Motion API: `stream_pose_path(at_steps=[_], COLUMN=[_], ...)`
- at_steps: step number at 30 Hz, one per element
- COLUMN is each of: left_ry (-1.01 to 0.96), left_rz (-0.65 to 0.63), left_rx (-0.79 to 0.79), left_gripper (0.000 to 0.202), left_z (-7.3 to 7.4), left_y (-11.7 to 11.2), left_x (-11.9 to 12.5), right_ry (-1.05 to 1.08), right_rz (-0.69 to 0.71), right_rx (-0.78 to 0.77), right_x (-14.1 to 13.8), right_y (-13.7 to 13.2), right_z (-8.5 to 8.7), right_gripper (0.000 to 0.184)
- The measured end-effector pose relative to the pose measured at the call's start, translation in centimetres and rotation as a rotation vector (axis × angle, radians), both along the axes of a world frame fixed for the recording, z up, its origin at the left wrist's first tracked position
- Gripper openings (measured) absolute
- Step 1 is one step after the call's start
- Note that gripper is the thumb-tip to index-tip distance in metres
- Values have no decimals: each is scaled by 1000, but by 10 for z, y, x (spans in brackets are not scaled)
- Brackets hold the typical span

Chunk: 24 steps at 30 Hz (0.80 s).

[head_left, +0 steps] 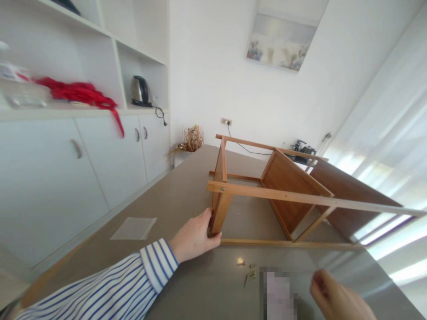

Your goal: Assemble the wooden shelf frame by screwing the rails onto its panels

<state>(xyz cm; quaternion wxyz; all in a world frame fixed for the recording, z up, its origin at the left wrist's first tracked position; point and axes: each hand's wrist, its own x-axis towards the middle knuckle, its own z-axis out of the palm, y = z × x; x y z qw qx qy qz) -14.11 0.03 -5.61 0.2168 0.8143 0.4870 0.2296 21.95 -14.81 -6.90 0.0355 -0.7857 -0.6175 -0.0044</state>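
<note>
A wooden shelf unit (pixel 253 192) lies on its side across the table, its shelf panels standing on edge. My left hand (pixel 196 233) is closed around the lower part of the end board (pixel 220 215), with the thumb on the near side. At the lower right, my right hand (pixel 340 295) hovers apart from the frame. Its fingers are curled together, and whatever they hold, if anything, is hidden. Between my hands lie several small brass-coloured screws (pixel 250 278). Beside them is a pixelated rectangular item (pixel 279 293), which I cannot make out.
A clear plastic bag (pixel 133 228) lies on the grey tabletop (pixel 187 186) at left. White cabinets (pixel 110 151) line the left, holding a kettle (pixel 140 91) and red cloth (pixel 80 92). Dried plants (pixel 191 140) stand beyond the table, and a white curtain (pixel 390 133) hangs right.
</note>
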Motion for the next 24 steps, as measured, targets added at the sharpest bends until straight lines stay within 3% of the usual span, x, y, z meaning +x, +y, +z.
stream_pose_path(at_steps=[7, 10, 16, 24], left_ry=[2, 3, 9, -15], left_rz=[27, 34, 21, 3], left_rx=[-47, -65, -69, -10], left_gripper=[44, 46, 43, 42], left_z=[5, 8, 10, 4], left_y=[-3, -5, -5, -3], left_x=[1, 2, 3, 4], right_ry=[32, 54, 206, 466], right_rz=[465, 620, 653, 620], right_rx=[449, 517, 643, 760], right_x=[-95, -131, -178, -205], right_y=[38, 50, 64, 74], right_z=[58, 83, 109, 124], right_gripper=[14, 15, 8, 9])
